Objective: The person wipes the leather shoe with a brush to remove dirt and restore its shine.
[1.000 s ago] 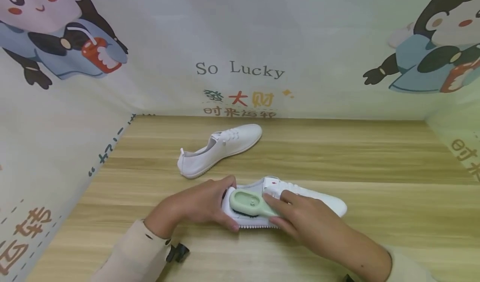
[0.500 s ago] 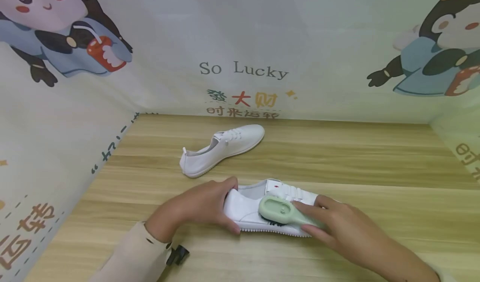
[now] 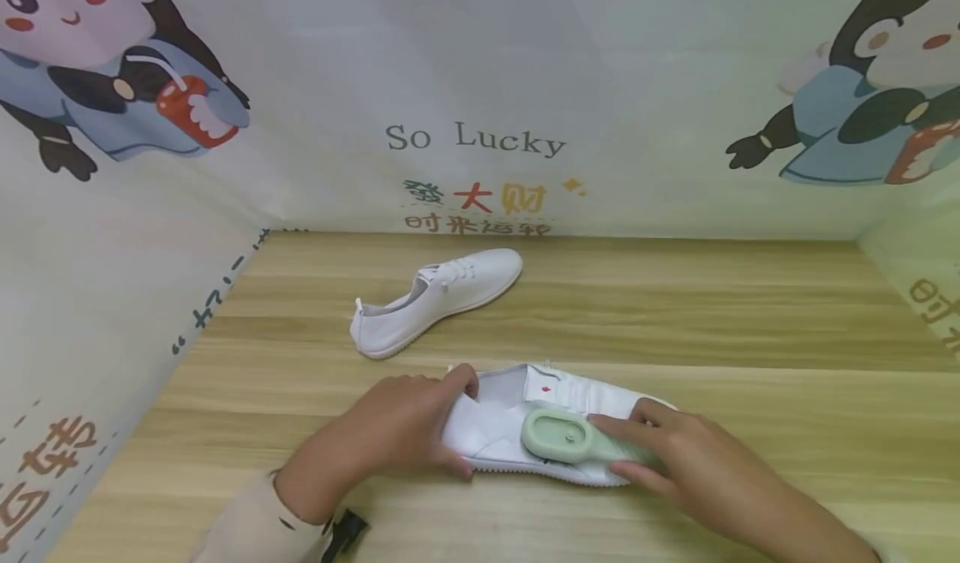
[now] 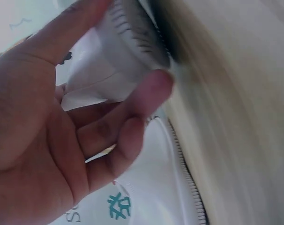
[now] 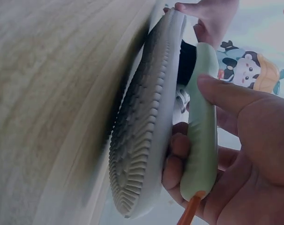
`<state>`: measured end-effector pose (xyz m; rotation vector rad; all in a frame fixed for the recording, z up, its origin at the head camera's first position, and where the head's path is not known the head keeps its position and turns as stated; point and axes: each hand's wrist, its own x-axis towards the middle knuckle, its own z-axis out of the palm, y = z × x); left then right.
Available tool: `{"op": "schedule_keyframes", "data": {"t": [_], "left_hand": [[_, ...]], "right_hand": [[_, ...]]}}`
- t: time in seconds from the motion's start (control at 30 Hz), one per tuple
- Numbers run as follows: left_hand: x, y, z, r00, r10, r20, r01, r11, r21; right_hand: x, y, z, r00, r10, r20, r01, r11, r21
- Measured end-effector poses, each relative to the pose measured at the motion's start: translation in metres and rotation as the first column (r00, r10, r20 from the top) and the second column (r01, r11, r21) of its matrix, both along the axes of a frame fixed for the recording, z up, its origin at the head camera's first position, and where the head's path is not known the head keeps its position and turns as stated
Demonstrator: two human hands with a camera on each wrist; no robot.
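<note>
While the left hand (image 3: 393,425) grips the heel of a white shoe (image 3: 480,431), with its thumb and fingers bent around the back end, the right hand (image 3: 701,456) holds a light green brush (image 3: 557,435) by its handle. The white shoe lies in the near part of the wooden table (image 3: 712,296), in front of the person, heel toward the left hand and toe toward the right. It is tilted, so that its side faces up and the ribbed edge of its sole shows along the side nearest the person. Its tongue carries a small red mark, and the right hand covers part of the front of the shoe.

The head of the brush lies over the middle of the shoe's side, between the two hands, bristles down. In the right wrist view the dark bristles (image 5: 186,65) show between the brush and the shoe, the thumb lies along the green handle, the other fingers curl around it, and an orange cord (image 5: 192,208) hangs from its end.

Farther back and a little to the left, well apart from both hands, a second shoe (image 3: 442,296), also white and with laces, sits on the table with its toe pointing away to the right. Behind it stands a pale wall (image 3: 637,72) printed with cartoon figures and the words "So Lucky". A beige sleeve (image 3: 251,525) covers the left forearm, and a small black clip (image 3: 345,536) shows beside it
</note>
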<state>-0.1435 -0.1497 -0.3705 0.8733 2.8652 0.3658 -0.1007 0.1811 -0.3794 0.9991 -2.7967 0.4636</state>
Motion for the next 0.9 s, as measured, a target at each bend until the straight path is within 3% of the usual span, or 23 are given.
{"op": "schedule_keyframes", "data": {"t": [0.13, 0.3, 0.57, 0.9], "left_hand": [[0.005, 0.002, 0.003, 1.0, -0.017, -0.01, 0.017, 1.0, -0.023], [0.006, 0.002, 0.008, 0.996, -0.052, -0.075, 0.049, 0.998, -0.047], [0.006, -0.001, 0.006, 0.997, -0.032, -0.066, 0.031, 0.999, -0.019], [0.0, -0.004, 0.006, 0.998, -0.067, -0.02, 0.067, 0.998, 0.007]], "right_hand": [[-0.003, 0.001, -0.004, 0.999, 0.035, 0.022, -0.035, 0.999, 0.004], [-0.006, 0.0, -0.007, 0.999, 0.033, 0.008, -0.033, 0.999, 0.033], [-0.007, 0.005, -0.002, 0.997, 0.07, 0.021, -0.072, 0.994, 0.085], [-0.016, 0.034, 0.012, 0.985, 0.026, 0.172, -0.026, 1.0, -0.001]]}}
